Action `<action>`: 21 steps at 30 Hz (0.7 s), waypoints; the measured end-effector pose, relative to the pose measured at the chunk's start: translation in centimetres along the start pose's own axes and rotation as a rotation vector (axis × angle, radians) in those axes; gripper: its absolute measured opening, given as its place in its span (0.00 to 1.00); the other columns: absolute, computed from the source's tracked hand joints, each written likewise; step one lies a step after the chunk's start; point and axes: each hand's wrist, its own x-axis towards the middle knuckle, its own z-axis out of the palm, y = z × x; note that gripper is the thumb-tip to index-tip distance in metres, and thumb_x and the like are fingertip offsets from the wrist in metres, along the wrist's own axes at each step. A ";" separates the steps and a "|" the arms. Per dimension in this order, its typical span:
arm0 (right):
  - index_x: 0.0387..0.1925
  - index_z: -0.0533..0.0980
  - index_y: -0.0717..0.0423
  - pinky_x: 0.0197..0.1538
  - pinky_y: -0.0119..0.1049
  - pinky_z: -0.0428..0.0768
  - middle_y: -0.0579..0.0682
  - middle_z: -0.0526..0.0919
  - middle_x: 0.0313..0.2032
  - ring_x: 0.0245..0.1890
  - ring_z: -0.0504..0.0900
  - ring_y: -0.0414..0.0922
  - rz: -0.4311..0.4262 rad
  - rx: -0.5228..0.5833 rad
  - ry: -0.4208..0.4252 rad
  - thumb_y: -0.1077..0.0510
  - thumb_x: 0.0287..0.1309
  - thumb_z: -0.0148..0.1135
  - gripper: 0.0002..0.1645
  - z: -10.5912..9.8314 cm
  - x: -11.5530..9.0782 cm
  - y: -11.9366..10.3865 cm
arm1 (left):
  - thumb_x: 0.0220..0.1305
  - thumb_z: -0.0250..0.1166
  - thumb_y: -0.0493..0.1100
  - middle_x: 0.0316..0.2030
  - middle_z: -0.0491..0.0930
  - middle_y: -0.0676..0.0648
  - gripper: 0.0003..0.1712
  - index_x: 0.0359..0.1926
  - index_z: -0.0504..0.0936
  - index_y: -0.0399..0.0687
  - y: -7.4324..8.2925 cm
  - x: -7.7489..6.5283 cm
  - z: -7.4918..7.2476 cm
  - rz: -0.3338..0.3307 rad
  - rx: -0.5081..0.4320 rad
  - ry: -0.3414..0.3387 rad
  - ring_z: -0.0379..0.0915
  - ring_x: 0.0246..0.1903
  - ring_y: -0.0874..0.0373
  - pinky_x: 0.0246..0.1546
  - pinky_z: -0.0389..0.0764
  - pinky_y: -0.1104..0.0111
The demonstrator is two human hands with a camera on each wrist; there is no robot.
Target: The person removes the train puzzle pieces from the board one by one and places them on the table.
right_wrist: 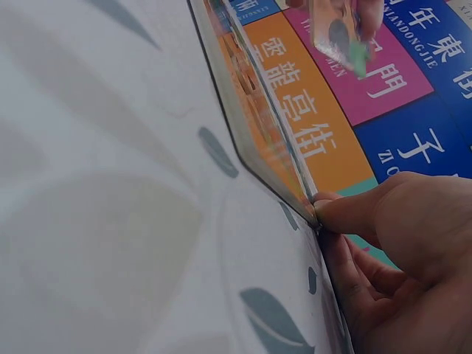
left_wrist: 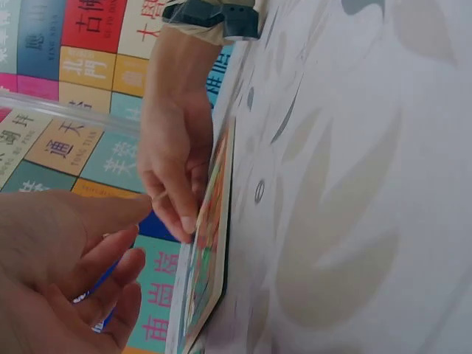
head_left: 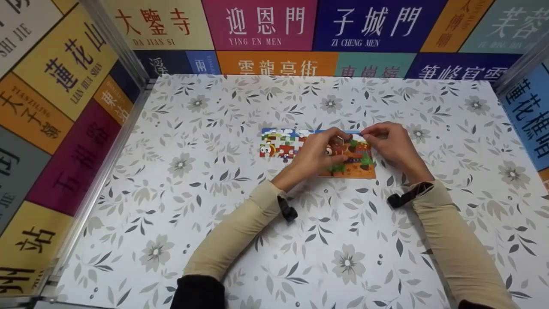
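Observation:
A colourful cartoon jigsaw puzzle (head_left: 356, 171) lies flat on the table, with a white-faced figure at its left end and orange ground at its right. Over its middle, my left hand (head_left: 315, 152) has thumb and fingers bent and pinches a loose puzzle piece (right_wrist: 335, 33) with a green tip, raised above the board in the right wrist view. My right hand (head_left: 391, 141) is at the far right corner, its thumb (right_wrist: 350, 214) and fingers pinching the puzzle's edge there. The left hand hides part of the picture.
A white floral cloth (head_left: 206, 171) covers the table. Panels with large Chinese lettering (head_left: 266, 25) stand along the back and both sides. Dark straps (head_left: 407, 197) sit at the wrists over beige sleeves.

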 end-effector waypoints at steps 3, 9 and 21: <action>0.54 0.89 0.49 0.56 0.34 0.78 0.55 0.91 0.53 0.48 0.86 0.39 -0.003 -0.001 -0.003 0.49 0.76 0.67 0.14 0.0 0.0 0.1 | 0.66 0.79 0.41 0.53 0.90 0.48 0.25 0.61 0.82 0.48 -0.5 -0.5 -1.1 -0.001 -0.037 0.019 0.88 0.50 0.58 0.55 0.87 0.59; 0.55 0.89 0.47 0.61 0.40 0.77 0.54 0.90 0.55 0.52 0.85 0.43 0.013 -0.002 -0.012 0.49 0.77 0.66 0.14 -0.1 0.0 0.1 | 0.65 0.80 0.43 0.52 0.90 0.51 0.24 0.58 0.81 0.52 -1.6 -1.9 -3.5 -0.021 -0.088 0.026 0.88 0.52 0.57 0.51 0.87 0.59; 0.56 0.88 0.49 0.67 0.49 0.75 0.55 0.89 0.56 0.58 0.84 0.49 0.030 0.005 -0.020 0.48 0.77 0.66 0.15 -0.2 -0.1 0.0 | 0.63 0.82 0.40 0.48 0.90 0.46 0.25 0.57 0.82 0.48 -3.9 -4.6 -6.5 -0.024 -0.096 -0.013 0.88 0.45 0.47 0.47 0.87 0.56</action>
